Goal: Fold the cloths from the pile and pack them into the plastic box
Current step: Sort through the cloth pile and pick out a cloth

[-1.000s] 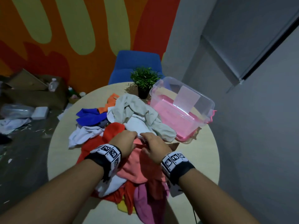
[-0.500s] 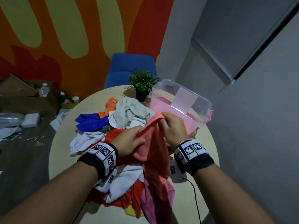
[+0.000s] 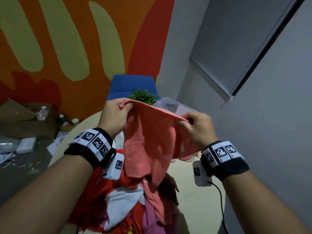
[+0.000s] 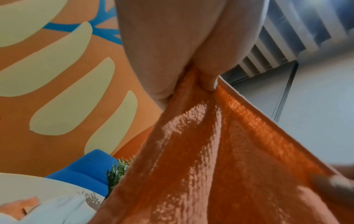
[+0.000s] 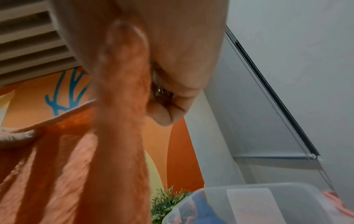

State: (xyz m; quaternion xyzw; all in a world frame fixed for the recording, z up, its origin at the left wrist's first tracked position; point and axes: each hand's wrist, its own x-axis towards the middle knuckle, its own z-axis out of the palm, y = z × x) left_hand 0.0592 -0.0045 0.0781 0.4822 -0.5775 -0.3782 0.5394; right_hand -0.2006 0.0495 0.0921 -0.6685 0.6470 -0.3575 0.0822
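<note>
Coral-pink cloth (image 3: pixel 150 141) held up in the air above the pile (image 3: pixel 128 205) on the round table (image 3: pixel 194 196), top edge stretched between both hands. Left hand (image 3: pixel 114 117) pinching one upper corner, thumb and fingers clamped on the fabric – right hand (image 3: pixel 199 129) pinching the other the same way. Clear plastic box (image 3: pixel 170 105) just behind the cloth, beside a small green plant (image 3: pixel 143 96), blue chair (image 3: pixel 133 83) beyond

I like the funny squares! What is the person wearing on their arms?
Each bare forearm has a black wristband carrying white blocks printed with black-and-white square codes. A small white box hangs under each wrist, with a thin black cable. No sleeves show.
</note>
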